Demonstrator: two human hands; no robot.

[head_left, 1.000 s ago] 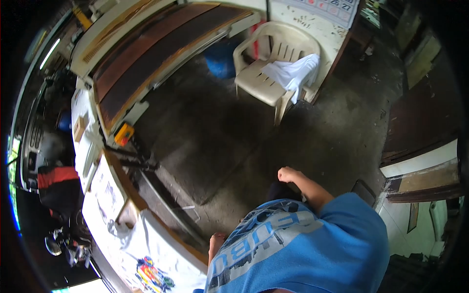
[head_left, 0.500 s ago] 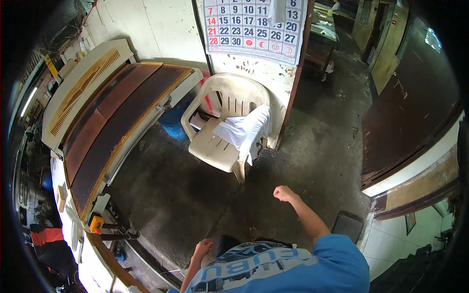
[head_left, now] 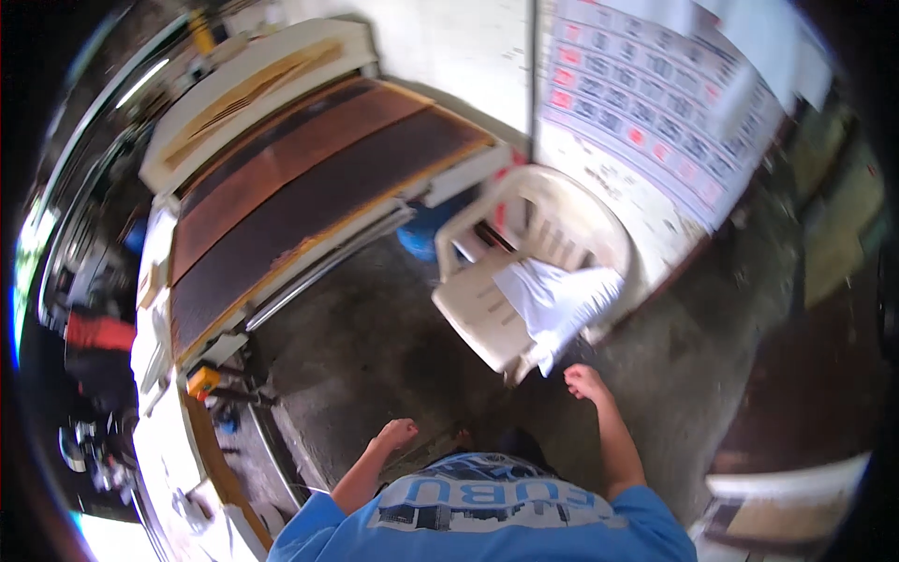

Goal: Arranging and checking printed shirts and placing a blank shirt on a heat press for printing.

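Note:
My left hand (head_left: 398, 432) is loosely curled over the dark floor, in front of a long machine table, with nothing seen in it. My right hand (head_left: 582, 381) is closed in a loose fist just below a cream plastic armchair (head_left: 479, 314). It looks apart from the chair, and no object shows in it. A white cloth (head_left: 554, 295) is draped over the chair's right armrest and part of the seat, its lower end hanging near my right hand. Both forearms come out of a blue printed shirt (head_left: 487, 525).
The long machine table (head_left: 328, 197) with dark and brown panels stands to the left, an orange control box (head_left: 202, 382) at its near corner. A blue container (head_left: 421, 234) sits behind the chair. A large calendar (head_left: 646, 103) hangs on the white wall. A passage runs along the right.
My view has turned to the right and closer to the chair, blurring slightly. The chair and table appear larger. My left hand has come forward, while my right hand is now near the hanging cloth.

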